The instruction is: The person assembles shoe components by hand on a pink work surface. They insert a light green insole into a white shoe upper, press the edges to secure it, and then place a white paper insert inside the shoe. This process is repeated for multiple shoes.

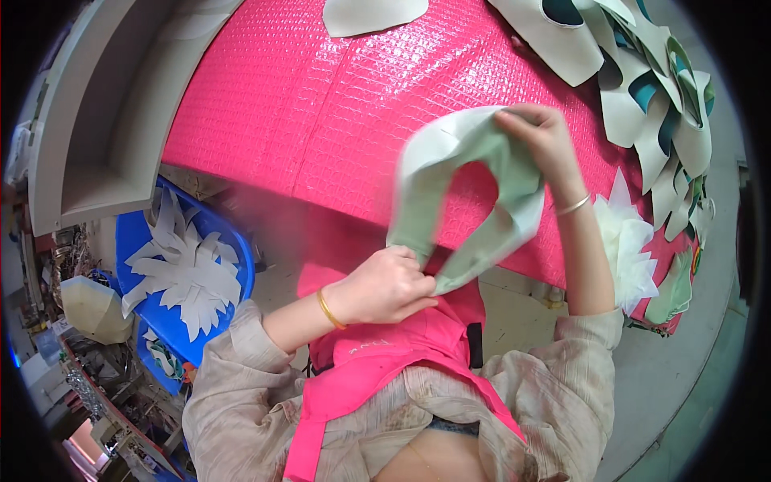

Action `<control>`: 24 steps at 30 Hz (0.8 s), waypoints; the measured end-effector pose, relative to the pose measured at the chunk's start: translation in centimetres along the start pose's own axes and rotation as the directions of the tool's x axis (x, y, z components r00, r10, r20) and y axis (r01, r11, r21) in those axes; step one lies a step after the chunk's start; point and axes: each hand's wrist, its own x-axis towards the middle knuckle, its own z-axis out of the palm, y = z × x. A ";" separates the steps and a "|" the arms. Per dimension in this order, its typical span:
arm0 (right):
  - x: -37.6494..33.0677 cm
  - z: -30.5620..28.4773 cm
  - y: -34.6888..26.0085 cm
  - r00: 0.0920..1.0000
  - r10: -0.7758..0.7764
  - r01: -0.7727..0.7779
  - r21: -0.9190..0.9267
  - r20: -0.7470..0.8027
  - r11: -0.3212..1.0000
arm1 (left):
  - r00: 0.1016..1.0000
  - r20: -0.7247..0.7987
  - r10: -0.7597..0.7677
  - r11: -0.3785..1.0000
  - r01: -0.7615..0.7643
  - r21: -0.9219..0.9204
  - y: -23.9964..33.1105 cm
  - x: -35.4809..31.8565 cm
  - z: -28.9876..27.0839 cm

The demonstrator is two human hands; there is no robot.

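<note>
Both my hands hold a curved, U-shaped shoe upper (514, 173), white on one side and pale green on the other, slightly blurred by motion. My left hand (389, 285), closed, pinches its two lower ends together close to my pink apron (393, 345). At the upper right of the loop, my right hand (542, 140) is closed with thumb and fingers on the edge. The piece is held over the near edge of the pink-covered table (273, 104), which shows through its opening.
A pile of similar white uppers (626, 88) with teal lining lies along the table's right side. Near it sits a bunch of thin white sheets (622, 249). One white piece (373, 14) lies at the far edge. A blue bin (245, 265) with white scraps stands left, below a grey shelf (104, 189).
</note>
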 end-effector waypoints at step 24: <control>2.4 5.6 -3.2 0.661 0.218 0.687 -0.696 0.718 0.210 | 0.894 -0.321 -0.311 0.793 0.431 0.430 0.0 4.1 4.3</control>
